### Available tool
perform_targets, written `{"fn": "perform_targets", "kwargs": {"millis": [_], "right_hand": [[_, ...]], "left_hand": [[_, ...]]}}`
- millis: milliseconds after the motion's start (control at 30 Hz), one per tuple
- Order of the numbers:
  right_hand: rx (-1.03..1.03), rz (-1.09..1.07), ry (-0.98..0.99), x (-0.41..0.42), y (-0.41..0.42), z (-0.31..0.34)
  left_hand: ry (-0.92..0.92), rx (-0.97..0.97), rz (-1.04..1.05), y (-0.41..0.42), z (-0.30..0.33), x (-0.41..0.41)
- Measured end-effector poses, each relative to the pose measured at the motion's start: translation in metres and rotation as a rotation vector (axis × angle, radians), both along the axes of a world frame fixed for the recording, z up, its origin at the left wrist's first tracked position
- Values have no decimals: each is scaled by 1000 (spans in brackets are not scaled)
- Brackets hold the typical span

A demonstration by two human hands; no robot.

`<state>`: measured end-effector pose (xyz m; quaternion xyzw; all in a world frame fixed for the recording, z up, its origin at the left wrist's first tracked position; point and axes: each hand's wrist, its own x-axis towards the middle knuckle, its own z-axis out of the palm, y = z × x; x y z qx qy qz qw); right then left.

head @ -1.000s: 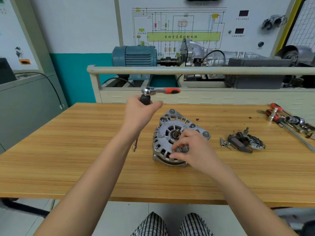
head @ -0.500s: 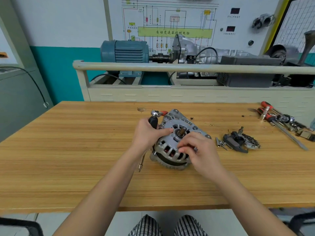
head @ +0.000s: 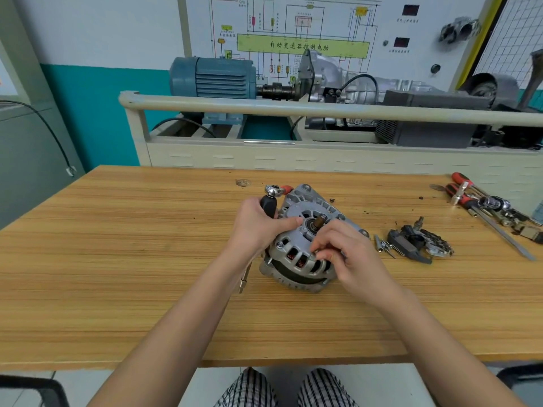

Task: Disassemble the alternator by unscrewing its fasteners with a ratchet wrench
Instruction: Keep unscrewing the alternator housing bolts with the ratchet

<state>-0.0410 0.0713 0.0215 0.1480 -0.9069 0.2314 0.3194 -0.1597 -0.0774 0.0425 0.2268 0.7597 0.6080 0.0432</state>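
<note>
While the left hand [head: 258,226] grips the ratchet [head: 269,202] and steadies the alternator [head: 299,248], the right hand [head: 340,254] pinches a fastener. Likely finger-loosening it.

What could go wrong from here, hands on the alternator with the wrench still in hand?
1. The alternator sits tilted on the table; it may roll or shift under fingertip force.
2. The left hand holds the ratchet wrench while pressing the housing, so the tool could slip.
3. The right hand pinches at a fastener, hidden by fingers; it may drop among the loose parts.
</note>
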Motion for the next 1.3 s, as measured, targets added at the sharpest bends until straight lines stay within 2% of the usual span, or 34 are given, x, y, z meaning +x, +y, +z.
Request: {"fn": "perform_targets", "kwargs": {"millis": [200, 333, 467, 667, 900, 1000, 1100, 1300], "right_hand": [[32, 4, -51, 5, -1, -3], [-82, 27, -142, 14, 2, -1], [-137, -64, -93, 15, -4, 2], [11, -153, -100, 10, -11, 1], [112, -124, -35, 11, -11, 1], [52, -64, -58, 12, -7, -1], [-91, -15, -93, 17, 1, -1], [-220, -34, -79, 22, -2, 0]], "left_hand": [[-4, -1, 0, -2, -3, 2], [-21, 37, -11, -2, -5, 4], [-40, 51, -24, -3, -4, 5], [-42, 36, -8, -3, -3, 6], [-37, 0, -9, -3, -1, 7], [-42, 1, -6, -4, 2, 7], [-49, 2, -4, -4, 3, 8], [-41, 20, 10, -8, 19, 17]]}}
